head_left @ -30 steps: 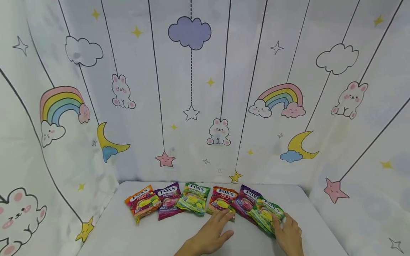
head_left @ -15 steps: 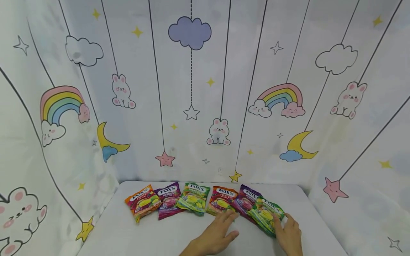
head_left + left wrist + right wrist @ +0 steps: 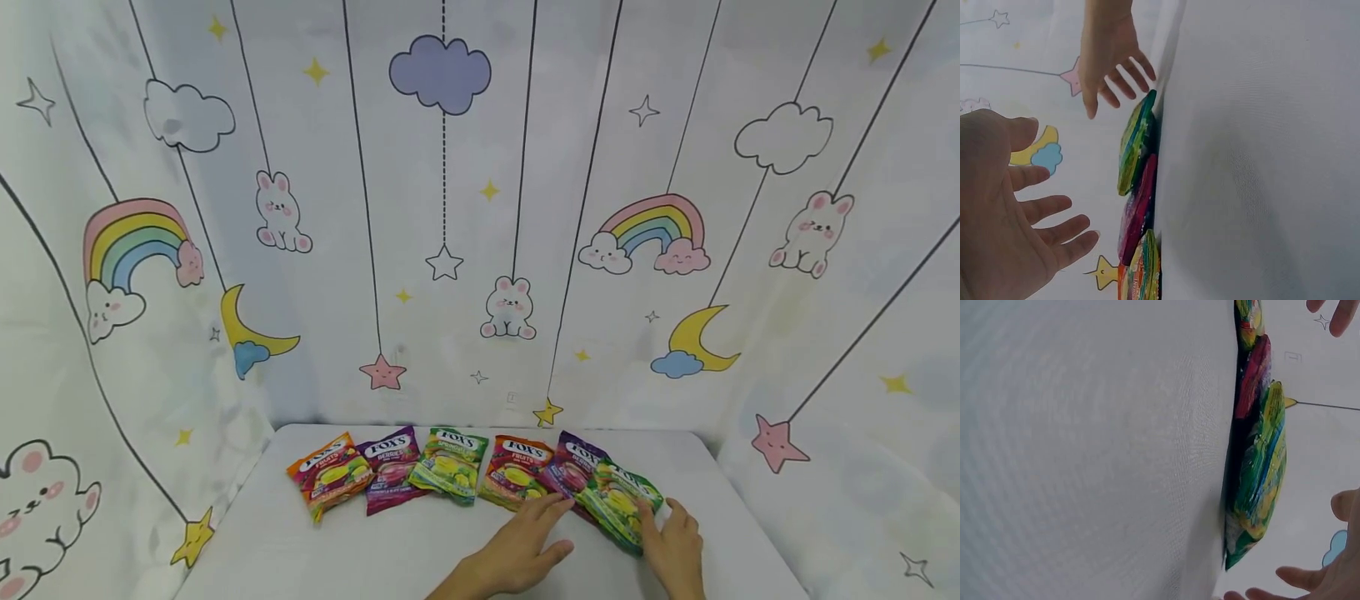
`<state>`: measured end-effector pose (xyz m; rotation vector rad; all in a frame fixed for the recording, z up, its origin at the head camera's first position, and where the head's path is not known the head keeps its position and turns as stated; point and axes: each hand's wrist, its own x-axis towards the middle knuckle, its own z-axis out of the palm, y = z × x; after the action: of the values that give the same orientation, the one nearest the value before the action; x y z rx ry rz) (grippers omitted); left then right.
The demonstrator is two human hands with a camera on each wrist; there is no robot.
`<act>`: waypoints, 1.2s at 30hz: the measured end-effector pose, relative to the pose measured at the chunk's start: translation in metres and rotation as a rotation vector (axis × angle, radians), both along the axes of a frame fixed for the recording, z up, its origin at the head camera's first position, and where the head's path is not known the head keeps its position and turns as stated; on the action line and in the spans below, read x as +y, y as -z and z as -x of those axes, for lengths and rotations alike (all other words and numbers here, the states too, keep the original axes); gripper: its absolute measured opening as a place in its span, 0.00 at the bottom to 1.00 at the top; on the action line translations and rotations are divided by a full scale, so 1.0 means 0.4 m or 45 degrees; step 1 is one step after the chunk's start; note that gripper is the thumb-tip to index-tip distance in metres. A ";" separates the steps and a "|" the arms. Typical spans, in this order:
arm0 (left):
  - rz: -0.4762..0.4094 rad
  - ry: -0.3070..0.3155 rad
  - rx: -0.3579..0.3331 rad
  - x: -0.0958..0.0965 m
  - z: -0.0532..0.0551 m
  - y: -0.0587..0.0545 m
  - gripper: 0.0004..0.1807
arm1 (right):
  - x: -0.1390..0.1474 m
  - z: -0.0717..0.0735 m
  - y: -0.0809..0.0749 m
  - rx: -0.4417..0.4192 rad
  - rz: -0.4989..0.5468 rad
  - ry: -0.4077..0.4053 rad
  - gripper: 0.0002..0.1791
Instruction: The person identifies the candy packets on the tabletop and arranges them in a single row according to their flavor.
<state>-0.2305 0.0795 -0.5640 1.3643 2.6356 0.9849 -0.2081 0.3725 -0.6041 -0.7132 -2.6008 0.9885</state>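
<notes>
Several FOX'S candy bags lie in a row on the white table. On the right side are an orange Fruits bag [image 3: 516, 473], a purple Berries bag [image 3: 570, 465] and a green bag [image 3: 621, 504] that overlaps the purple one. My left hand [image 3: 521, 546], fingers relaxed and spread, hovers before the orange and purple bags, holding nothing. Close by the green bag's right edge is my right hand [image 3: 675, 546]. In the left wrist view that right hand [image 3: 1113, 56] has its fingers spread just beyond the green bag [image 3: 1138, 144], gripping nothing.
Another orange bag [image 3: 332, 475], purple bag [image 3: 393, 468] and green bag [image 3: 450, 465] lie on the left half of the table [image 3: 322, 558]. Behind stands a white backdrop [image 3: 322, 275] printed with rabbits, stars and rainbows, which also closes both sides.
My left hand has drifted right, from the orange bag's front toward the purple one. The right hand stays beside the green bag. The bags keep their places, and the head view shifts slightly.
</notes>
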 end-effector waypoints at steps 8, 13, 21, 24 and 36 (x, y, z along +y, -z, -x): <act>0.037 0.017 -0.012 0.022 0.005 0.003 0.33 | -0.003 0.004 -0.006 -0.058 -0.004 0.031 0.52; 0.042 0.015 0.021 0.039 0.008 0.005 0.33 | 0.005 0.006 -0.008 -0.070 -0.011 0.025 0.51; 0.051 0.007 -0.014 0.064 0.021 0.012 0.34 | 0.025 0.010 -0.032 -0.074 0.023 -0.047 0.54; 0.066 0.005 -0.031 0.078 0.028 0.017 0.34 | 0.033 0.012 -0.038 -0.109 0.035 -0.056 0.57; 0.104 -0.036 -0.077 0.117 0.049 0.018 0.32 | 0.049 0.032 -0.061 -0.118 0.052 -0.084 0.54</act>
<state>-0.2503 0.1262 -0.5712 1.2630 2.6265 0.8959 -0.2210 0.3920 -0.5798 -0.7030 -2.7076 1.0544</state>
